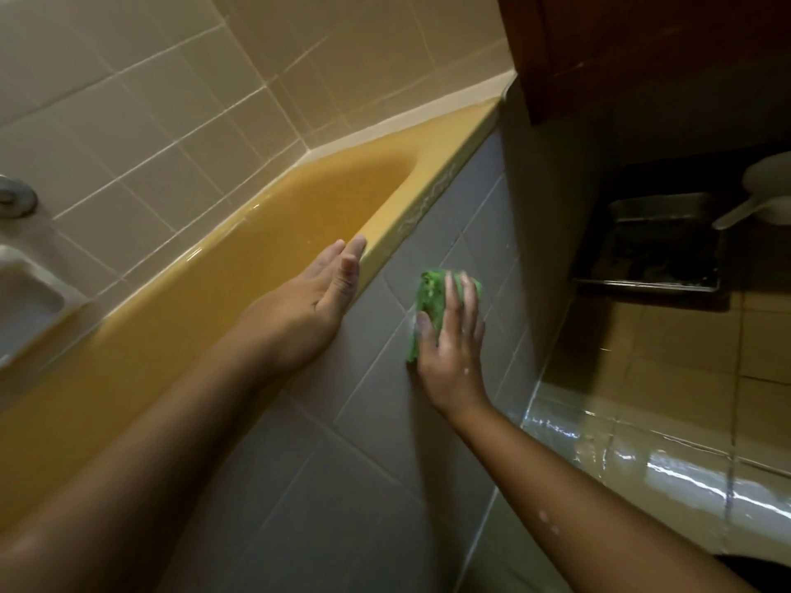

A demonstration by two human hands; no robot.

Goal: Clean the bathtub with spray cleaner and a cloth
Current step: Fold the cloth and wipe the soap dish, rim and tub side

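A yellow bathtub (274,250) runs from lower left to the far corner. Its outer side is faced with grey tiles (351,442). My left hand (316,293) rests flat on the tub's rim with its fingers straight. My right hand (449,340) presses a green cloth (428,293) against the grey tiled side just below the rim. Its fingers lie spread over the cloth and the thumb sits on the cloth's left edge. Foam specks dot my right forearm. No spray bottle is in view.
Beige wall tiles (171,100) back the tub, with a soap dish (25,301) and a metal fitting (13,199) at left. A dark wooden cabinet (642,44) hangs at top right. A metal tray (655,246) and white scoop (766,190) sit beyond. The floor (667,421) is wet.
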